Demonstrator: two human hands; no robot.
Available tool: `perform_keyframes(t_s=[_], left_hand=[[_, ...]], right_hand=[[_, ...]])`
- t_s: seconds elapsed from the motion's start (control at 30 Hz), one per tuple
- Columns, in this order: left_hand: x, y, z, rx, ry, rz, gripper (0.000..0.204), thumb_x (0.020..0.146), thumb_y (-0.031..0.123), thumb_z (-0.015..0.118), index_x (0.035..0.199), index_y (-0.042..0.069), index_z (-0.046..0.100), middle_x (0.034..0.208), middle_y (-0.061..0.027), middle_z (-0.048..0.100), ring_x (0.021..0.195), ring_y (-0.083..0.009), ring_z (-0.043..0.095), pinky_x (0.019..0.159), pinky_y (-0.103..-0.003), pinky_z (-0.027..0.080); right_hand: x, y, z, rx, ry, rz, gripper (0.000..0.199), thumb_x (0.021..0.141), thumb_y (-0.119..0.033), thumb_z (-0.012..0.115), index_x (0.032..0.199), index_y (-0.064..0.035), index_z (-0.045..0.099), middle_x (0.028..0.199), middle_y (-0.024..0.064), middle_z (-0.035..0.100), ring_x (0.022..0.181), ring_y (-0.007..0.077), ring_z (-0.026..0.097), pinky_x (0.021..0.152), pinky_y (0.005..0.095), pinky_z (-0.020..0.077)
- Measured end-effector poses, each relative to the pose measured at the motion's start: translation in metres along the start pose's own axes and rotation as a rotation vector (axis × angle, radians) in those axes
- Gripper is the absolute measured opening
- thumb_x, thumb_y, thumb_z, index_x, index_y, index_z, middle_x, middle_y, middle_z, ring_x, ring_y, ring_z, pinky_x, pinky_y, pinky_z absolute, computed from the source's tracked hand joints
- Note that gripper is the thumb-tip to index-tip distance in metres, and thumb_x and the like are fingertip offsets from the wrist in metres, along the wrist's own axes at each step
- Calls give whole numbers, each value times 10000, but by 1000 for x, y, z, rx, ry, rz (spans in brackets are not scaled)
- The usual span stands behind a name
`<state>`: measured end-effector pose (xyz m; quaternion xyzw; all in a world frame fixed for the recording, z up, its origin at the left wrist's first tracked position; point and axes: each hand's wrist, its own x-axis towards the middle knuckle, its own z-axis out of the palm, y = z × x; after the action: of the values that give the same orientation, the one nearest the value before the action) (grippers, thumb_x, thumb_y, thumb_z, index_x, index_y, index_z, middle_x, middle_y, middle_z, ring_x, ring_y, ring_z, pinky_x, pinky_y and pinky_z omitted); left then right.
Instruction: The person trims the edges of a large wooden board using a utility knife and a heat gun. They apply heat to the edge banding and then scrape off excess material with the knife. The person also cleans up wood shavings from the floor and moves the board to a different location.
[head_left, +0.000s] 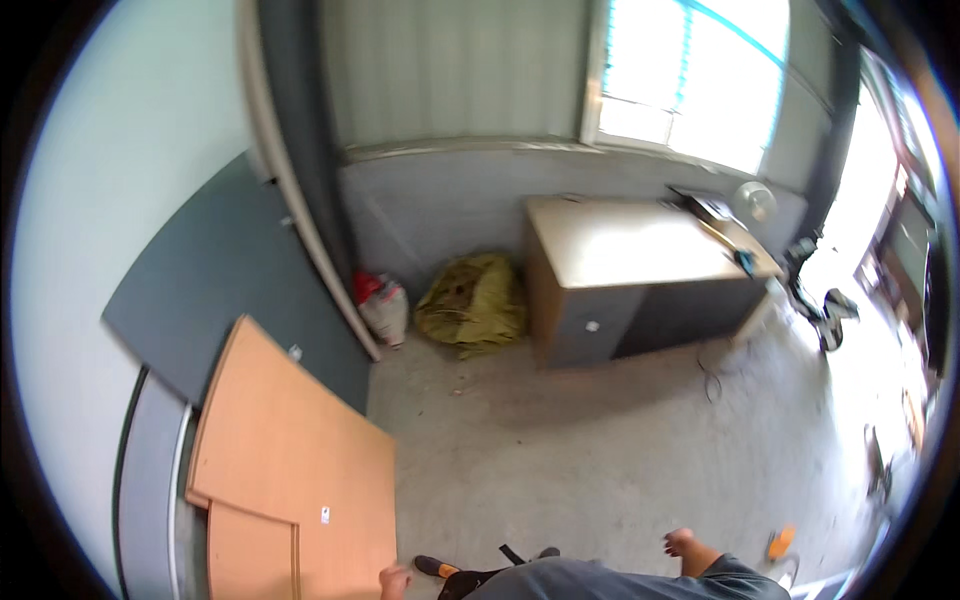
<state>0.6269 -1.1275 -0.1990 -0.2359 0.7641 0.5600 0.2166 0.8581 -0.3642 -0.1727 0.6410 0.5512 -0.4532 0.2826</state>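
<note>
At the lower edge, my left hand (395, 579) hangs with its fingers curled in and nothing visible in it. It is close to the right edge of a light wood panel (300, 440) that leans against the left wall; whether it touches the panel I cannot tell. My right hand (680, 541) is held out to the right over the floor, loosely closed with no object in it. A smaller wood panel (250, 548) stands in front of the large one, and a dark grey panel (250, 270) leans behind.
A desk (630, 240) with a hammer-like tool (722, 240) on it stands below the window. Left of it lie a crumpled olive sheet (472, 305) and a white-and-red sack (383, 310). A dark scooter-like object (820, 300) stands at right; an orange item (781, 542) lies on the concrete floor.
</note>
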Motion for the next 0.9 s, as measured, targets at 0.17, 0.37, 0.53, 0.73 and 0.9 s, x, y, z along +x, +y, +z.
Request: perform_keyframes(t_s=[0.17, 0.37, 0.53, 0.73, 0.9], left_hand=[[65, 153, 203, 386, -294, 86, 336, 746, -24, 753, 1077, -45, 699, 787, -137, 727, 638, -196, 683, 558, -333, 561], [53, 236, 340, 607, -606, 96, 226, 789, -65, 701, 1013, -93, 692, 808, -155, 722, 692, -238, 712, 631, -354, 600], [58, 224, 431, 1003, -844, 38, 131, 790, 20, 721, 915, -16, 732, 830, -133, 712, 726, -215, 702, 674, -370, 590], [31, 283, 630, 1535, -998, 217, 175, 761, 152, 736, 901, 47, 752, 879, -122, 723, 808, -215, 703, 728, -365, 573], [8, 345, 806, 1940, -1102, 428, 223, 738, 262, 749, 889, 99, 769, 919, -112, 732, 876, -215, 704, 773, -361, 558]], right_hand=[[19, 258, -139, 490, 349, -22, 225, 929, -258, 540, 970, -154, 734, 1006, 43, 711, 914, 259, 690, 692, 421, 537], [-83, 317, -5, 974, 226, 309, 375, 944, -190, 513, 1265, -17, 603, 1153, 225, 679, 857, 350, 709, 669, 449, 570], [-123, 295, 50, 678, -141, 327, 366, 934, -275, 610, 1191, -21, 666, 1074, 125, 714, 894, 249, 691, 789, 398, 563], [-120, 260, -11, 876, -180, 362, 402, 990, -120, 433, 1366, -121, 572, 901, 28, 652, 698, 157, 644, 517, 293, 490], [-57, 273, -73, 1430, 146, 323, 319, 945, -129, 537, 1242, -51, 621, 932, 56, 674, 743, 174, 668, 531, 290, 502]])
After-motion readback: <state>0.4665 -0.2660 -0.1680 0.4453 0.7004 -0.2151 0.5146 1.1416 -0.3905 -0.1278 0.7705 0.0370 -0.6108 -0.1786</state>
